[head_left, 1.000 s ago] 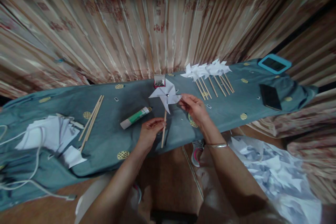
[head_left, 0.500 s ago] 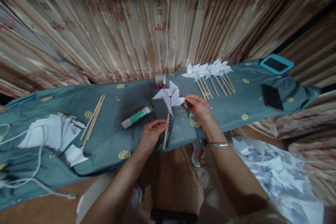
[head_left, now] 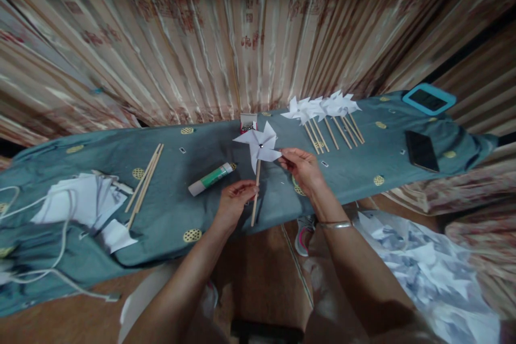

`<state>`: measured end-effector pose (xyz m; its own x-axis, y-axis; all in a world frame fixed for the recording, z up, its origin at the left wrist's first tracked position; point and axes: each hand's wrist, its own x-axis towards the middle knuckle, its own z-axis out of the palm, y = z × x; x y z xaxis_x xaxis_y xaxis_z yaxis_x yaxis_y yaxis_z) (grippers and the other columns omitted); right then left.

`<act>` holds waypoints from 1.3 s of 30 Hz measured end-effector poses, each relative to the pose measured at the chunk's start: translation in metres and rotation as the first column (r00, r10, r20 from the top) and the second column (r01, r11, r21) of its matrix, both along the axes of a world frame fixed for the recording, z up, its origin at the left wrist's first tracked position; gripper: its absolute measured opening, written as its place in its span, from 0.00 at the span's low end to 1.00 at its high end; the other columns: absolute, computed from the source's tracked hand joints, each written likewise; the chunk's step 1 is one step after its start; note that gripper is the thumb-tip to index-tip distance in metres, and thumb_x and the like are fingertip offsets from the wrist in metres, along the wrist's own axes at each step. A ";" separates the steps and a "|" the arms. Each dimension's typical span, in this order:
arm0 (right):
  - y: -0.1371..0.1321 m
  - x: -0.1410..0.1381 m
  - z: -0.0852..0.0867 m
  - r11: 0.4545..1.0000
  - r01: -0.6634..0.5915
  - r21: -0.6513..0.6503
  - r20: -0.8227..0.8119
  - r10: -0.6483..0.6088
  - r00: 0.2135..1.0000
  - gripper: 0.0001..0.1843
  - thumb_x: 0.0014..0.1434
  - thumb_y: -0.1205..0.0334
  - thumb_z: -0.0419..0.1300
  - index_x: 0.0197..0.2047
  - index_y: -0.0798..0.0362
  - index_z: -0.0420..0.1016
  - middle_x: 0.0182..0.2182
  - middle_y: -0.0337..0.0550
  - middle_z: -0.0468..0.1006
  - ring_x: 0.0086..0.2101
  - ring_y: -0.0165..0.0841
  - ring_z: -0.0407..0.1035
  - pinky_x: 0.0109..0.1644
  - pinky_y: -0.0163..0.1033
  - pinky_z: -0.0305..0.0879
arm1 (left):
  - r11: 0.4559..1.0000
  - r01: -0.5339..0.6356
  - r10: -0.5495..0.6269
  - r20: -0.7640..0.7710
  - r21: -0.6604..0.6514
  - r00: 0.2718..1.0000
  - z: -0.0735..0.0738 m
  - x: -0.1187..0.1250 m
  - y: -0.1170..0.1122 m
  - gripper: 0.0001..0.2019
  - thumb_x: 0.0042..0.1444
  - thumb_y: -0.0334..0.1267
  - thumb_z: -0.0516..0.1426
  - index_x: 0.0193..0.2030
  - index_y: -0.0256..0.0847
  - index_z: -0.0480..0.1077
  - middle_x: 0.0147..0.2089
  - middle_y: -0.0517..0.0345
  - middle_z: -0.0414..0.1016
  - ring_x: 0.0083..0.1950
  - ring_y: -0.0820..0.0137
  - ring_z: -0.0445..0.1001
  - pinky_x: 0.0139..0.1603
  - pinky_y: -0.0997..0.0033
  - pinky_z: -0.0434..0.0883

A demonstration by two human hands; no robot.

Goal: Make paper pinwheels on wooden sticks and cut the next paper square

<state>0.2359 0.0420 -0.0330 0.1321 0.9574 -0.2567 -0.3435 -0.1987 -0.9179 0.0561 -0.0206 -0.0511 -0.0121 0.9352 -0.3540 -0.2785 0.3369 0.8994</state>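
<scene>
A white paper pinwheel (head_left: 258,148) with a shiny pin at its centre is held up over the cloth-covered table. My left hand (head_left: 235,199) pinches its wooden stick (head_left: 256,199) between thumb and fingers. On the other side, the thumb and fingers of my right hand (head_left: 301,166) close at the tip of one paper blade. Directly behind the pinwheel stands a small opened box of metal pins (head_left: 247,122), partly covered by a blade. To the left of the pinwheel lies a glue stick (head_left: 210,179) with a green label.
Several finished pinwheels (head_left: 322,107) lie at the back right, near a phone (head_left: 421,150) and a blue-framed device (head_left: 429,99). Loose sticks (head_left: 145,177), stacked paper (head_left: 80,199) and a white cable (head_left: 60,247) are at left. A bag of pinwheels (head_left: 427,263) sits below right.
The pinwheel's blades have turned a little about the pin, and my right hand has moved slightly with a blade tip. My left hand still grips the stick.
</scene>
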 end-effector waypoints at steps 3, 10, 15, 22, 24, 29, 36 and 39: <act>-0.002 -0.002 0.000 1.000 -0.015 0.000 -0.003 0.015 1.000 0.15 0.33 0.55 0.77 0.24 0.50 0.80 0.23 0.37 0.79 0.26 0.28 0.70 0.31 0.35 0.67 | 1.000 -0.006 0.006 0.004 0.001 1.000 0.000 -0.001 0.001 0.16 0.30 0.45 0.72 0.27 0.39 0.78 0.26 0.60 0.76 0.28 0.74 0.70 0.34 0.73 0.68; -0.005 -0.009 0.000 0.999 -0.036 0.000 -0.012 0.036 0.999 0.15 0.31 0.54 0.77 0.23 0.50 0.80 0.22 0.37 0.78 0.25 0.28 0.70 0.30 0.34 0.65 | 0.999 -0.035 0.036 0.033 -0.014 0.999 0.000 -0.002 0.002 0.17 0.29 0.44 0.72 0.27 0.38 0.79 0.27 0.59 0.77 0.29 0.74 0.71 0.35 0.73 0.68; -0.007 -0.012 -0.001 0.999 -0.048 -0.005 -0.009 0.048 0.999 0.16 0.31 0.53 0.77 0.23 0.49 0.80 0.22 0.37 0.79 0.26 0.29 0.70 0.31 0.35 0.65 | 0.999 -0.038 0.039 0.048 -0.010 0.998 0.000 -0.003 0.003 0.17 0.29 0.43 0.72 0.27 0.38 0.79 0.27 0.60 0.77 0.29 0.74 0.71 0.35 0.74 0.68; -0.009 -0.018 -0.001 0.998 -0.062 -0.015 -0.017 0.062 0.998 0.16 0.30 0.53 0.77 0.22 0.49 0.81 0.21 0.36 0.79 0.26 0.28 0.69 0.31 0.34 0.64 | 0.998 -0.054 0.055 0.041 -0.019 0.998 0.000 -0.004 0.004 0.17 0.28 0.43 0.73 0.27 0.38 0.79 0.26 0.60 0.77 0.29 0.74 0.71 0.35 0.73 0.68; -0.009 -0.018 0.000 0.997 -0.074 -0.015 -0.019 0.074 0.997 0.16 0.30 0.53 0.77 0.22 0.49 0.81 0.21 0.36 0.79 0.26 0.28 0.69 0.31 0.34 0.64 | 0.998 -0.056 0.057 0.045 -0.021 0.997 0.001 -0.004 0.005 0.17 0.28 0.43 0.73 0.27 0.38 0.79 0.26 0.60 0.77 0.29 0.74 0.71 0.35 0.74 0.68; -0.010 -0.020 0.000 0.994 -0.106 -0.016 -0.019 0.105 0.994 0.17 0.29 0.52 0.77 0.22 0.51 0.81 0.22 0.37 0.79 0.26 0.28 0.69 0.31 0.34 0.63 | 0.998 -0.058 0.060 0.055 -0.025 0.997 0.001 -0.003 0.006 0.18 0.27 0.43 0.73 0.26 0.38 0.79 0.26 0.60 0.78 0.28 0.75 0.71 0.34 0.74 0.68; -0.011 -0.022 0.000 0.993 -0.114 -0.030 -0.028 0.113 0.993 0.16 0.29 0.53 0.77 0.22 0.50 0.81 0.23 0.38 0.80 0.27 0.29 0.71 0.32 0.35 0.64 | 0.998 -0.057 0.058 0.050 -0.018 0.997 0.001 -0.003 0.006 0.17 0.28 0.42 0.72 0.27 0.38 0.79 0.25 0.60 0.77 0.28 0.74 0.72 0.34 0.74 0.68; -0.012 -0.023 0.001 0.991 -0.129 -0.029 -0.029 0.128 0.991 0.16 0.30 0.53 0.77 0.22 0.51 0.81 0.23 0.38 0.80 0.26 0.29 0.70 0.32 0.36 0.65 | 0.999 -0.050 0.050 0.056 -0.009 0.997 0.001 -0.003 0.005 0.16 0.29 0.42 0.72 0.27 0.38 0.79 0.26 0.59 0.77 0.28 0.74 0.71 0.34 0.74 0.68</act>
<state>0.2127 0.0295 -0.0325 0.0009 0.9576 -0.2880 -0.3378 -0.2708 -0.9014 0.0529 -0.0151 -0.0498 -0.0390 0.9310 -0.3630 -0.3449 0.3284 0.8793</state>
